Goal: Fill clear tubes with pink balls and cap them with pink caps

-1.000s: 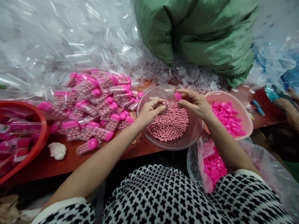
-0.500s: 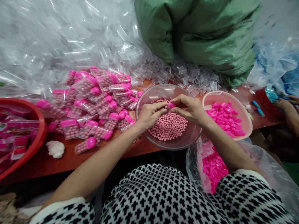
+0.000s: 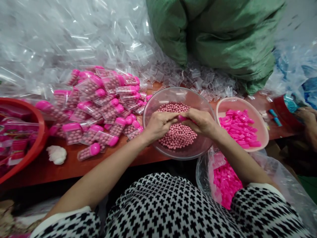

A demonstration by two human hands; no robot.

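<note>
My left hand (image 3: pixel 158 126) and my right hand (image 3: pixel 201 122) meet fingertip to fingertip above a clear plastic bowl (image 3: pixel 151 140). Between them shows a bright pink cap (image 3: pixel 182 118), pinched by my right thumb and fingers. My left fingers are closed at its other side on what looks like a small clear bead container, mostly hidden by the fingers. Round pink beads (image 3: pixel 177 137) lie in the bowl below. To the left is a pile of clear containers (image 3: pixel 91 110) with pink caps, filled with such beads.
A pale pink basin (image 3: pixel 264 132) holds loose pink caps; more lie in a plastic bag (image 3: pixel 226 181) below it. At left stand a red tub (image 3: pixel 44 132) and a white wad (image 3: pixel 56 154). Behind are clear empty containers (image 3: pixel 119 36) and a green sack (image 3: pixel 223 36). Another person's hand (image 3: pixel 307 114) is at far right.
My hands have come closer together, and my right fingers now cover more of the pink cap. The view has shifted slightly.
</note>
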